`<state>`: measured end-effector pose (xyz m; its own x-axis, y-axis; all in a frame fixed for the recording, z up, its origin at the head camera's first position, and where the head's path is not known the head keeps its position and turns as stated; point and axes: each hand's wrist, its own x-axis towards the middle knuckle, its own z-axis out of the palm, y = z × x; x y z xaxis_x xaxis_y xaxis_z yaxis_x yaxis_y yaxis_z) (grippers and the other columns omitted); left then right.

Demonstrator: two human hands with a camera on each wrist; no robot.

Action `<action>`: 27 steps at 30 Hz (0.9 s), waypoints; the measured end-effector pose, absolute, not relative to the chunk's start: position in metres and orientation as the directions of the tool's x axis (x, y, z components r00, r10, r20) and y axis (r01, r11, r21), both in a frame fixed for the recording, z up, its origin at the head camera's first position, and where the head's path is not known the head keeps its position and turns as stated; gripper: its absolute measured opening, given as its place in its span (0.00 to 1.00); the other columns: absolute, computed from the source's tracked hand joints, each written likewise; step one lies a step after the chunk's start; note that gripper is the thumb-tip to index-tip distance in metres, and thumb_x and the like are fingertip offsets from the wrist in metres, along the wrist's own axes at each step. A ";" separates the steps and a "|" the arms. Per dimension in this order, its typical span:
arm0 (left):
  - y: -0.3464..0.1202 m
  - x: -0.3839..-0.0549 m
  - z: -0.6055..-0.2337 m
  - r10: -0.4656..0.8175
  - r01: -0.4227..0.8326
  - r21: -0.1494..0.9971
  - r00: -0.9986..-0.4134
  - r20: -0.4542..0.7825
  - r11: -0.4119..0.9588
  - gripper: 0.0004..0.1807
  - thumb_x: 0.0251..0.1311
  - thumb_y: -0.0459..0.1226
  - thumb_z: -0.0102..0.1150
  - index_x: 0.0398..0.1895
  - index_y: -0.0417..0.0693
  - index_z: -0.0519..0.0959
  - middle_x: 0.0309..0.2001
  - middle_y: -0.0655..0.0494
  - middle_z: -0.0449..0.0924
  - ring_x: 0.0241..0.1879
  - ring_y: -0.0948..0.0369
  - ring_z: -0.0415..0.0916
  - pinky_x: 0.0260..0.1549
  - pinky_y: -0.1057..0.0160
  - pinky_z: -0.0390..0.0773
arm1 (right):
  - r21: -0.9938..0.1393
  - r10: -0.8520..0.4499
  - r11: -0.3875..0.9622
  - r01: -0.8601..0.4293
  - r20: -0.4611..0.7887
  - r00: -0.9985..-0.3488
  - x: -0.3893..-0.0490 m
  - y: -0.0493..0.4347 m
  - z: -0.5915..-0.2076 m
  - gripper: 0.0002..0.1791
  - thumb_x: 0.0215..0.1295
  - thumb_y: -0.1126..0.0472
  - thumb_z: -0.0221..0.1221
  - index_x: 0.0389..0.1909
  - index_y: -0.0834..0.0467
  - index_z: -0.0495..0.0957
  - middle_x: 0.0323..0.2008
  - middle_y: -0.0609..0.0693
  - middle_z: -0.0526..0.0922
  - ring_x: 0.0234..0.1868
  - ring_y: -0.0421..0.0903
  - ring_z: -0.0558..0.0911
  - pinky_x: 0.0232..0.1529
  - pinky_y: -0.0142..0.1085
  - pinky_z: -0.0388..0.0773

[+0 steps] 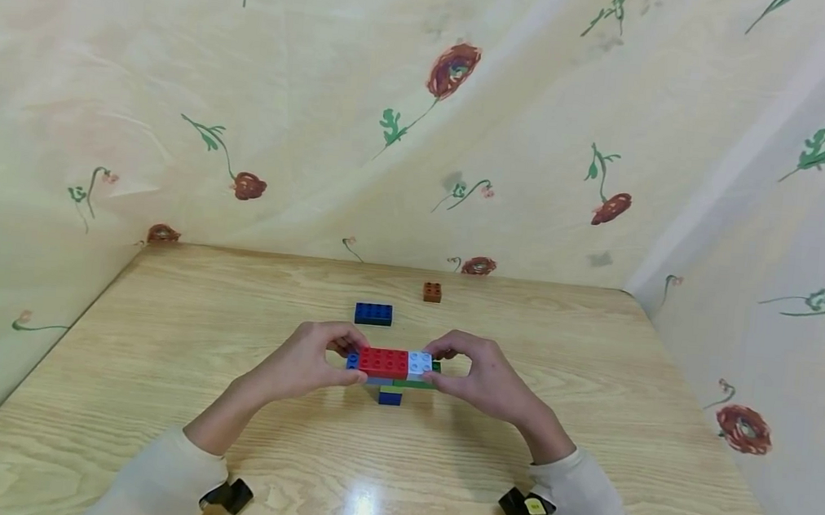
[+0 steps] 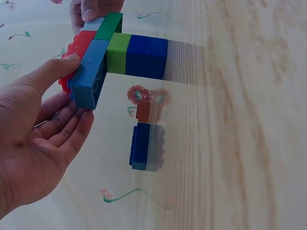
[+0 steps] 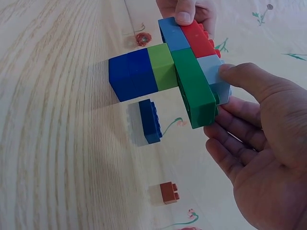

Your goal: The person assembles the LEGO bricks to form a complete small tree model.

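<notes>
Gripping a brick assembly (image 1: 388, 363) two-handed.
Pinching the red brick (image 1: 384, 361) at its left end with the left hand (image 1: 308, 356), showing a blue base (image 1: 389, 399) below the red brick, pinching the white brick (image 1: 419, 364) abutting the red brick's right end with the right hand (image 1: 486, 376).

The head view faces forward and down from above; wrist views share its stack (image 1: 390, 365), nearer, from opposite sides.

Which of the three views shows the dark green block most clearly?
The right wrist view: the dark green block is close there, with its long side and near end visible. The left wrist view shows it smaller and farther away. The head view shows only small parts, around the white block.
</notes>
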<state>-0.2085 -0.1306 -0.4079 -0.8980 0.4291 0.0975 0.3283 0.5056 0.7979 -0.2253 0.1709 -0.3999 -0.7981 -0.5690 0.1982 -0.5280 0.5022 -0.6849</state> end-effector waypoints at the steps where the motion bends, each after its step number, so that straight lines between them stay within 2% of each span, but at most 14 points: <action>1: -0.130 -0.209 -0.408 0.429 0.327 0.798 -0.898 0.096 0.506 0.21 0.57 0.43 0.77 0.52 0.51 0.82 0.48 0.57 0.85 0.47 0.59 0.80 0.54 0.48 0.83 | -0.683 -0.568 0.504 -0.528 0.198 -0.799 -0.225 0.171 -0.399 0.17 0.62 0.57 0.73 0.52 0.52 0.84 0.48 0.46 0.87 0.50 0.56 0.83 0.52 0.55 0.84; 11: -0.136 -0.218 -0.408 0.484 0.352 0.821 -0.868 0.108 0.449 0.22 0.58 0.48 0.76 0.52 0.51 0.83 0.49 0.57 0.85 0.48 0.60 0.81 0.57 0.46 0.81 | -0.679 -0.582 0.493 -0.544 0.207 -0.786 -0.224 0.173 -0.396 0.17 0.62 0.57 0.73 0.51 0.51 0.85 0.47 0.45 0.87 0.48 0.56 0.83 0.52 0.54 0.83; 17: -0.142 -0.237 -0.401 0.437 0.344 0.835 -0.888 0.142 0.429 0.18 0.62 0.47 0.73 0.52 0.53 0.83 0.49 0.55 0.86 0.49 0.59 0.82 0.57 0.47 0.81 | -0.685 -0.596 0.472 -0.554 0.215 -0.774 -0.224 0.172 -0.397 0.17 0.62 0.57 0.73 0.52 0.51 0.85 0.47 0.44 0.87 0.48 0.55 0.83 0.52 0.53 0.83; 24: -0.142 -0.273 -0.402 0.390 0.309 0.824 -0.913 0.118 0.474 0.20 0.64 0.43 0.71 0.53 0.42 0.83 0.47 0.52 0.87 0.46 0.57 0.82 0.53 0.55 0.82 | -0.683 -0.587 0.486 -0.545 0.207 -0.782 -0.222 0.172 -0.397 0.17 0.62 0.57 0.73 0.52 0.50 0.85 0.47 0.44 0.87 0.48 0.55 0.83 0.52 0.53 0.83; 27: -0.141 -0.285 -0.411 0.374 0.286 0.827 -0.922 0.099 0.485 0.18 0.64 0.41 0.71 0.53 0.42 0.83 0.48 0.49 0.87 0.46 0.56 0.83 0.52 0.56 0.83 | -0.686 -0.587 0.488 -0.540 0.200 -0.785 -0.221 0.173 -0.397 0.17 0.63 0.57 0.73 0.52 0.51 0.85 0.47 0.44 0.87 0.49 0.55 0.83 0.52 0.53 0.83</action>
